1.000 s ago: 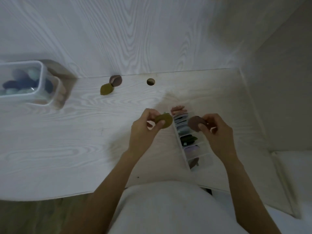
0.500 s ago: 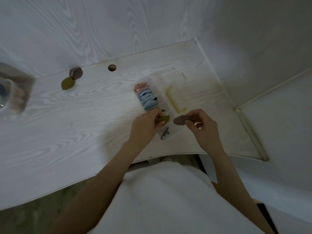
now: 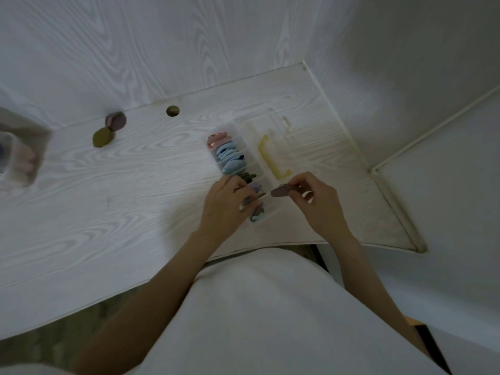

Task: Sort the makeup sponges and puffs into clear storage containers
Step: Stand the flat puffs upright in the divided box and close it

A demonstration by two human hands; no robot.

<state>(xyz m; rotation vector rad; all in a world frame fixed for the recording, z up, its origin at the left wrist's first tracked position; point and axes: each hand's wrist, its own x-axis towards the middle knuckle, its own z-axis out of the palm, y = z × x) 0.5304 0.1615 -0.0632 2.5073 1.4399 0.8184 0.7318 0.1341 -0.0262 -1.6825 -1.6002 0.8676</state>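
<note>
A clear divided organizer lies on the desk, holding pink, blue, green and lilac puffs in its slots. Its open lid with a yellow handle lies to its right. My left hand pinches an olive puff edge-on over the near slots. Just right of the box, my right hand pinches a brown puff. Two loose puffs sit near the wall: one brown and one olive.
A second clear container holding sponges stands at the left edge, blurred. A round cable hole sits by the back wall. The white wood-grain desk ends in a corner at the right, beside a wall.
The view swung right and down, so the organizer's lid and handle came into sight. My left hand lowered the olive puff from above the box into its near slots. The brown puff stays in my right hand.
</note>
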